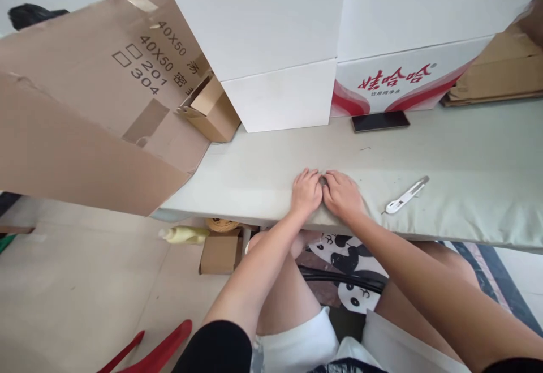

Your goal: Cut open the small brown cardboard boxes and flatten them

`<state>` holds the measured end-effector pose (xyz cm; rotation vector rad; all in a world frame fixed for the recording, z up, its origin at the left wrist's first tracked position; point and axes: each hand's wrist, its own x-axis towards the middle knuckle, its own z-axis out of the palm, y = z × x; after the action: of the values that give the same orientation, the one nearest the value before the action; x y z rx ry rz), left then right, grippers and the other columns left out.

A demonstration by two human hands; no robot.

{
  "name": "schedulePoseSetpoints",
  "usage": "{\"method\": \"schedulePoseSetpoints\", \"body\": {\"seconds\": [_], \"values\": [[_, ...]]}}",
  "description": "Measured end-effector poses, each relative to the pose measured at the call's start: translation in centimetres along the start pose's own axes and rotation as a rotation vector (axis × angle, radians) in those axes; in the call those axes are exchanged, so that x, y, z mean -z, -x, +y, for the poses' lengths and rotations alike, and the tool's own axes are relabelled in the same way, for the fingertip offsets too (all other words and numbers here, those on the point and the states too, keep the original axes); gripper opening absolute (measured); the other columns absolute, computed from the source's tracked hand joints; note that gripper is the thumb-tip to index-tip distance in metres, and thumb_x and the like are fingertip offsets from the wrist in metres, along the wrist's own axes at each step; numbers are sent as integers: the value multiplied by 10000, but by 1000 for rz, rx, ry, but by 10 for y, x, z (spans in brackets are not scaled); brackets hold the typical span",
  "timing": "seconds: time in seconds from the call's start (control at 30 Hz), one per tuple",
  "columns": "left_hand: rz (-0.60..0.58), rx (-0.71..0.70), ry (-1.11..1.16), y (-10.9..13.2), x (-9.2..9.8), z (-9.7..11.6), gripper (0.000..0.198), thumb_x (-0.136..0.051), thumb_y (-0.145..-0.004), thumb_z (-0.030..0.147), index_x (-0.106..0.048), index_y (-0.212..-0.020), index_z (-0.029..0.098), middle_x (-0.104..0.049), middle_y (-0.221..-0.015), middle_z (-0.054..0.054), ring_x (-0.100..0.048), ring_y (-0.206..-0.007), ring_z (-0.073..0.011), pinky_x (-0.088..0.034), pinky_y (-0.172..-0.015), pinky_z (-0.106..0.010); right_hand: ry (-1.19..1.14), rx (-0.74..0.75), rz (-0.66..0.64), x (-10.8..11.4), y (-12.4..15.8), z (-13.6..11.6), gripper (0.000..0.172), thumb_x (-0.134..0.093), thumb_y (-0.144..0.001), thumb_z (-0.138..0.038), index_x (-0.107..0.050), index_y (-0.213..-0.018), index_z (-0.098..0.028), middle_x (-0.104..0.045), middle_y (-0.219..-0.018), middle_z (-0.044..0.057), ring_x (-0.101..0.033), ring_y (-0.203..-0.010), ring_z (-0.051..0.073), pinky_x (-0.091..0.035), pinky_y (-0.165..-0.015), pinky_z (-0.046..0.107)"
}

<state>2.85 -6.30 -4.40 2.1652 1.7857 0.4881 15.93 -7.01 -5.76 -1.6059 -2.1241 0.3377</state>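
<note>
My left hand [306, 193] and my right hand [341, 193] rest palm down on the pale green cloth [263, 172], close to its front edge. The two sit side by side, thumbs nearly meeting in the middle. Their fingers lie on the cloth, slightly bent, and I see nothing held in either one; the palms are hidden. To the right of my right hand lies a white utility knife [406, 195], its tip end pointing away from me. Farther back a black phone [380, 121] lies flat against a white carton.
White cartons [278, 98] and a carton with red lettering [390, 81] stand along the back. A large brown cardboard box [97, 107] is at left, beside a small open box [218, 112]. Flattened cardboard [500, 70] lies at right. Below the edge are a yellowish bottle [184, 235] and my legs.
</note>
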Motion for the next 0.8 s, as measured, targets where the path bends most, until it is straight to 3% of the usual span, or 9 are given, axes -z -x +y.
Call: {"method": "schedulePoseSetpoints", "body": {"seconds": [0.07,0.13,0.27,0.33,0.43,0.5,0.6,0.7,0.8], "values": [[22,25,58,-10,14,-16,410,-441,-955,92,-664,-1289,181,-698,-1357,-74,-633,-1287,-191,-479,-1140,-332,32,-4,-6,-1,2,0,417,-460,-934,-213,-648,-1280,-76,-623,-1426,205,-555,-1329,357,-376,-1157,499],[92,87,83,-26,45,-41,506,-551,-879,88,-573,-1382,128,-643,-1384,-142,-657,-1220,-222,-534,-1057,-352,59,-7,-9,-2,3,-2,409,-484,-926,-217,-652,-1271,-77,-630,-1420,200,-546,-1344,354,-373,-1162,494],[304,205,65,-66,148,-103,489,-643,-791,80,-589,-1275,116,-519,-1397,-157,-600,-1247,-264,-462,-1111,-424,98,-10,-5,-4,3,-3,399,-495,-927,-223,-654,-1265,-81,-633,-1421,191,-533,-1367,341,-364,-1169,474],[393,249,38,-81,203,-131,545,-637,-786,69,-540,-1322,99,-420,-1480,-167,-520,-1331,-298,-338,-1203,-512,111,-9,-6,-4,2,-4,393,-496,-928,-222,-654,-1261,-85,-632,-1422,188,-533,-1369,334,-362,-1168,462],[453,349,-6,-92,260,-164,703,-733,-716,107,-484,-1373,142,-383,-1529,-102,-473,-1343,-320,-221,-1232,-633,109,-10,-17,-2,1,-5,384,-497,-925,-220,-657,-1246,-85,-634,-1417,192,-534,-1368,337,-355,-1167,465],[480,439,2,-94,276,-179,792,-776,-676,112,-447,-1395,133,-461,-1457,-87,-428,-1370,-314,-221,-1240,-632,107,-11,-25,-1,1,-5,385,-497,-927,-226,-655,-1248,-87,-638,-1410,189,-532,-1369,337,-351,-1170,467],[443,491,-67,-94,275,-190,643,-754,-688,117,-543,-1295,117,-551,-1319,-78,-462,-1292,-303,-276,-1214,-624,120,-13,-39,0,0,-5,383,-497,-935,-242,-650,-1257,-104,-639,-1415,165,-520,-1382,322,-349,-1175,451],[335,495,-220,-92,264,-188,392,-703,-739,139,-656,-1128,143,-587,-1225,-57,-518,-1208,-290,-333,-1179,-607,130,-21,-50,0,-1,-5,378,-493,-938,-244,-650,-1255,-109,-627,-1431,160,-505,-1395,317,-337,-1184,444],[274,520,-349,-88,261,-176,352,-599,-826,124,-697,-1164,135,-630,-1173,-69,-550,-1174,-286,-379,-1148,-573,118,-28,-61,2,-2,-5,375,-491,-937,-238,-650,-1250,-105,-622,-1434,166,-498,-1399,317,-326,-1191,444]]}}
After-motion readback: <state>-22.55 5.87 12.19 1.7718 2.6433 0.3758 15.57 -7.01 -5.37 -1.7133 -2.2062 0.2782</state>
